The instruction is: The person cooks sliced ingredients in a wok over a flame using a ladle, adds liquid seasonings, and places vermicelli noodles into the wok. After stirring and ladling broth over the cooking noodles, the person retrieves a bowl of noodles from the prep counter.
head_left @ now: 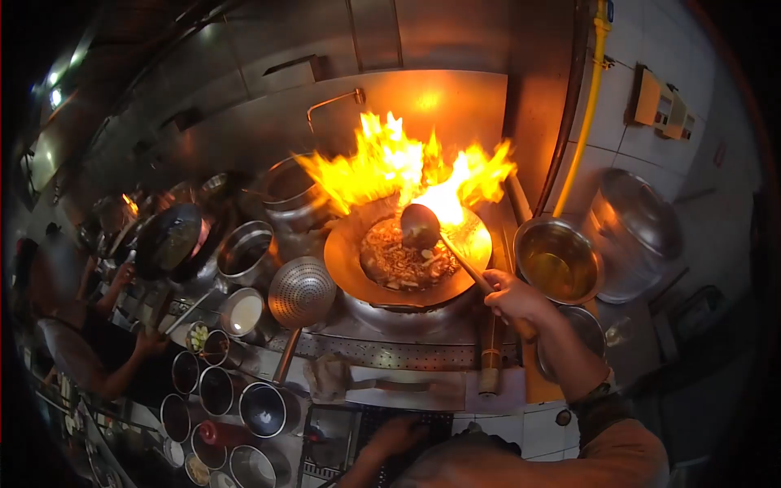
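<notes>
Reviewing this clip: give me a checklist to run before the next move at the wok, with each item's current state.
1. Right hand grips the ladle: ok.
2. Ladle bowl is over the wok: ok.
3. Flames are low: not ok, they rise high at the wok's far side.
4. Left hand steadies the wok: not ok, it is down near the body.
5. Food is cooked through: cannot tell.

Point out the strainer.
In the head view, the strainer is left of centre, just left of the wok, its handle slanting down toward a metal pot.
</notes>
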Action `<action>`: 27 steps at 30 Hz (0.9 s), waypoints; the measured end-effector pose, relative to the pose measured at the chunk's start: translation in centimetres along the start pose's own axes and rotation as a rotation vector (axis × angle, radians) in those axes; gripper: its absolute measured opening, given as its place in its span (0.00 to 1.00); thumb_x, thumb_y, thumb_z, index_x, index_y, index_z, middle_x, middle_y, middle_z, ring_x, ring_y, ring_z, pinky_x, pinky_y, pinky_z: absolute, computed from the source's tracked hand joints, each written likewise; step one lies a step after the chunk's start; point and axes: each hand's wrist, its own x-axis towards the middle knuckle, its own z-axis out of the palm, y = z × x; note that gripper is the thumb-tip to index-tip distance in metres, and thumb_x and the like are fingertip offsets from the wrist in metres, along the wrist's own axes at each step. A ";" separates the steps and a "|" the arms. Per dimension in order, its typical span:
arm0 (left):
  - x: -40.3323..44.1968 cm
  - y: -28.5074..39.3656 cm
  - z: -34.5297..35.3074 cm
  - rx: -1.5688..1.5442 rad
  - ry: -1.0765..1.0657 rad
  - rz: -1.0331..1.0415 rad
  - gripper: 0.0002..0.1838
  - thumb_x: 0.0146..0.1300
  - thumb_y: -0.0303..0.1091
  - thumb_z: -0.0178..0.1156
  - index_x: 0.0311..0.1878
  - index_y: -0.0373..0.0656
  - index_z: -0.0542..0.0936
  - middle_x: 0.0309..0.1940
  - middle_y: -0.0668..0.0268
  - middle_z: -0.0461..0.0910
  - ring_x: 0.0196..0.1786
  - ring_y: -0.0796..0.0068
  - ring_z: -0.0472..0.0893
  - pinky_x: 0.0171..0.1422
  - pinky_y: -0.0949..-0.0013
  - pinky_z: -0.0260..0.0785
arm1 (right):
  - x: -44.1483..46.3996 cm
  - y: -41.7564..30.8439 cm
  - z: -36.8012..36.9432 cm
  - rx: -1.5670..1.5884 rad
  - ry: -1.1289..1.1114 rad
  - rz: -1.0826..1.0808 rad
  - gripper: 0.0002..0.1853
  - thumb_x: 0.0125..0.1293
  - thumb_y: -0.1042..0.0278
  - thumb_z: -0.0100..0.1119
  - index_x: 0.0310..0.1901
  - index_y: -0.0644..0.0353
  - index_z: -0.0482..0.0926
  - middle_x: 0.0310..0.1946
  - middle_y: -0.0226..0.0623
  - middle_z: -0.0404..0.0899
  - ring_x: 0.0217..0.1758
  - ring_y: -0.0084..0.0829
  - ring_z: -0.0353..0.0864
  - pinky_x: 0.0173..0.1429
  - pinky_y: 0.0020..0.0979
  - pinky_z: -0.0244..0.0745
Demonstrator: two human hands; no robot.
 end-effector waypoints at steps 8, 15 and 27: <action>9.8 -10.9 16.7 0.289 0.202 -0.187 0.37 0.64 0.52 0.46 0.72 0.43 0.55 0.73 0.56 0.54 0.74 0.51 0.53 0.69 0.35 0.50 | -1.0 0.0 1.0 -0.352 0.210 -0.282 0.33 0.57 0.74 0.51 0.67 0.68 0.59 0.37 0.49 0.78 0.29 0.32 0.80 0.38 0.32 0.75; 10.8 -9.6 16.9 0.353 0.139 -0.301 0.37 0.64 0.54 0.43 0.74 0.48 0.54 0.74 0.61 0.53 0.76 0.55 0.48 0.74 0.40 0.41 | -1.7 -2.5 1.0 0.352 -0.063 0.053 0.30 0.58 0.79 0.53 0.65 0.64 0.61 0.28 0.31 0.70 0.21 0.20 0.70 0.19 0.26 0.67; 12.8 -14.0 20.1 -0.388 0.830 -0.172 0.32 0.46 0.40 0.68 0.58 0.46 0.74 0.55 0.57 0.76 0.61 0.53 0.73 0.63 0.58 0.67 | -2.0 0.4 1.4 -0.045 0.145 -0.090 0.33 0.57 0.76 0.53 0.67 0.59 0.62 0.32 0.37 0.75 0.32 0.29 0.78 0.37 0.29 0.74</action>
